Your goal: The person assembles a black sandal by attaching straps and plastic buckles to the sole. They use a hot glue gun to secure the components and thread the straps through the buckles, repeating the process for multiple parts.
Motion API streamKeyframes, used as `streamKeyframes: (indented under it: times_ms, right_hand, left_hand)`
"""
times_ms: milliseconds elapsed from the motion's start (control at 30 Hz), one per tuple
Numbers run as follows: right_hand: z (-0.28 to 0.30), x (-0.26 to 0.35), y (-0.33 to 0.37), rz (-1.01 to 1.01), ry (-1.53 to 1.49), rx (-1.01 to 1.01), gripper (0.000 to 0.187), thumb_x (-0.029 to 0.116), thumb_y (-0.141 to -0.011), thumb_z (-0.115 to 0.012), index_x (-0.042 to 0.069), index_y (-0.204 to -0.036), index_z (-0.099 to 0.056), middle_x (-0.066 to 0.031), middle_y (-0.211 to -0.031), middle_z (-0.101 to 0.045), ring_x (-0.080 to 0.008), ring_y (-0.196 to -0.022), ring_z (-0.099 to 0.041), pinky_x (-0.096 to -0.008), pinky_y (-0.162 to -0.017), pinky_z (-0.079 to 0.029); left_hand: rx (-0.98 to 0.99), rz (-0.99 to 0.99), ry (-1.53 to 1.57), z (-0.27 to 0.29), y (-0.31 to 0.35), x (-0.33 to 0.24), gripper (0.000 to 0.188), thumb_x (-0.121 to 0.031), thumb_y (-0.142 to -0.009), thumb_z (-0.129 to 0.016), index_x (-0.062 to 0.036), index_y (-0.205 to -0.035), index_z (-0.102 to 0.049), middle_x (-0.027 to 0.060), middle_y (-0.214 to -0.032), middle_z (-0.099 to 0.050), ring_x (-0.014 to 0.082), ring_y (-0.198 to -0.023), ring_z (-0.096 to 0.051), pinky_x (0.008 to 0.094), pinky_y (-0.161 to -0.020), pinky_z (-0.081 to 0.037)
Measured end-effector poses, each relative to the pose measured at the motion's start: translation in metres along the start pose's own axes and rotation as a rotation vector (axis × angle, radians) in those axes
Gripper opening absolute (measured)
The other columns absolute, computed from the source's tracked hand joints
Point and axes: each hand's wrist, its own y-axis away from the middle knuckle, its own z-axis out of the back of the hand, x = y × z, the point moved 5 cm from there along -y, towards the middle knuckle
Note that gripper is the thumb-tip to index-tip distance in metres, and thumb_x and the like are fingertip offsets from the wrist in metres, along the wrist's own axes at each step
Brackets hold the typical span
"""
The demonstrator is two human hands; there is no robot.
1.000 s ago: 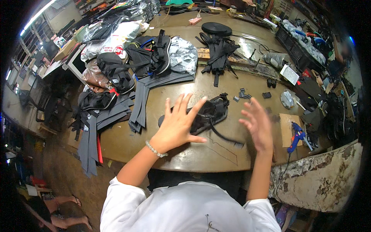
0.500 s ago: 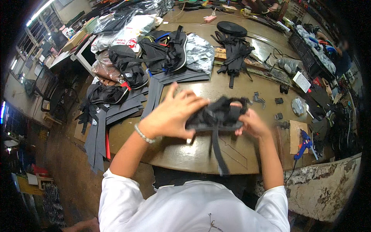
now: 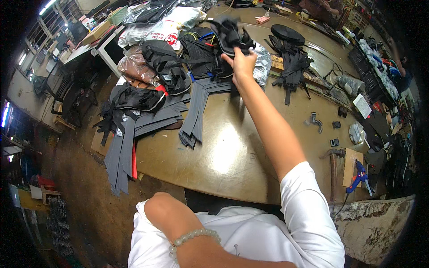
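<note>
My right hand (image 3: 244, 63) is stretched far out over the table, closed on the near end of a black strappy sandal (image 3: 230, 33). That sandal is above the pile of other sandals, beside a silvery plastic sheet (image 3: 262, 63); whether it touches them I cannot tell. My left arm is bent across my body. Only part of my left hand (image 3: 232, 259), beyond a beaded bracelet (image 3: 194, 235), shows at the lower edge, its fingers hidden. More black sandals (image 3: 139, 98) lie to the left on grey strips (image 3: 196, 111).
A bundle of black straps (image 3: 292, 62) and a coil of black webbing (image 3: 287, 34) lie at the far right. Small buckles (image 3: 335, 142), a hammer (image 3: 334, 174) and a blue glue gun (image 3: 358, 177) are on the right. A white plastic bag (image 3: 165, 27) stands far left.
The sandal was between both hands over the near table. My right hand has carried it away to the far pile; my left hand has let go and drawn back to the lower edge.
</note>
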Motion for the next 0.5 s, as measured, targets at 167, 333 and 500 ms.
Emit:
streamKeyframes:
  times_ms: [167, 333, 500]
  right_hand:
    - [0.021, -0.010, -0.013, -0.083, 0.127, 0.238, 0.082, 0.008, -0.083, -0.073, -0.004, -0.139, -0.014, -0.0218, -0.113, -0.055, -0.0306, -0.083, -0.068, -0.0344, -0.066, -0.062]
    - [0.064, 0.032, 0.015, -0.199, 0.271, 0.350, 0.080, 0.019, -0.088, -0.071, -0.001, -0.143, -0.017, -0.0216, -0.103, -0.060, -0.0309, -0.084, -0.069, -0.0348, -0.075, -0.059]
    - [0.165, 0.090, 0.084, -0.302, 0.588, 0.418, 0.045, 0.025, -0.095, -0.060, -0.001, -0.130, -0.047, -0.0147, -0.102, -0.064, -0.0237, -0.085, -0.069, -0.0320, -0.079, -0.056]
  left_hand:
    - [-0.049, -0.035, 0.011, -0.006, 0.006, -0.009, 0.080, -0.040, -0.086, -0.065, 0.0176, -0.133, -0.036, 0.0333, -0.123, -0.054, 0.0342, -0.112, -0.060, 0.0424, -0.095, -0.049]
    - [-0.062, 0.004, -0.377, 0.062, 0.062, -0.037, 0.049, -0.026, -0.085, -0.065, 0.0106, -0.112, -0.045, 0.0249, -0.110, -0.059, 0.0303, -0.100, -0.063, 0.0398, -0.088, -0.052]
    - [-0.343, 0.628, -1.942, 0.212, 0.121, -0.110, 0.040, -0.008, -0.083, -0.067, -0.0052, -0.122, -0.060, 0.0141, -0.126, -0.057, 0.0316, -0.116, -0.056, 0.0381, -0.099, -0.043]
